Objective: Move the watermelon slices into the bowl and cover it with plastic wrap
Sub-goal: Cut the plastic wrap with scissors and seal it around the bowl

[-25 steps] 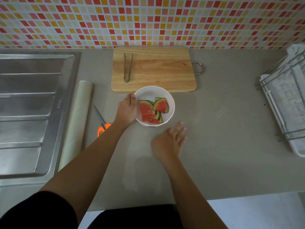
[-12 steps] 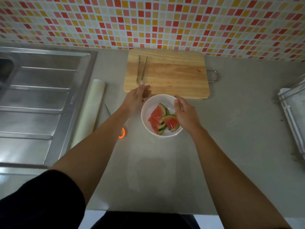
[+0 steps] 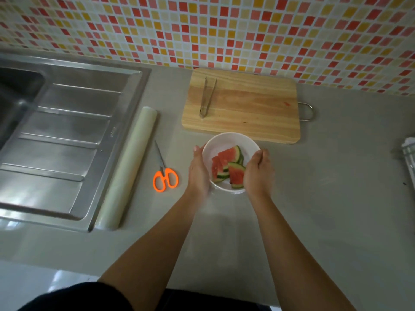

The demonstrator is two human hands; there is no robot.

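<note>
A white bowl (image 3: 222, 143) stands on the grey counter just in front of the cutting board, with several watermelon slices (image 3: 229, 163) inside. My left hand (image 3: 198, 172) cups the bowl's left side and my right hand (image 3: 258, 172) cups its right side, fingers curled against the rim. A roll of plastic wrap (image 3: 130, 167) lies lengthwise beside the sink's drainboard, left of the bowl. Nothing covers the bowl.
Orange-handled scissors (image 3: 165, 177) lie between the roll and the bowl. Metal tongs (image 3: 207, 97) rest on the wooden cutting board (image 3: 253, 106) against the tiled wall. A steel sink (image 3: 56, 135) fills the left; a dish rack (image 3: 408, 153) shows at the right edge.
My right hand came up from the counter to the bowl's right side. My left hand slid from the bowl's far left edge down along its left side. The scissors are uncovered.
</note>
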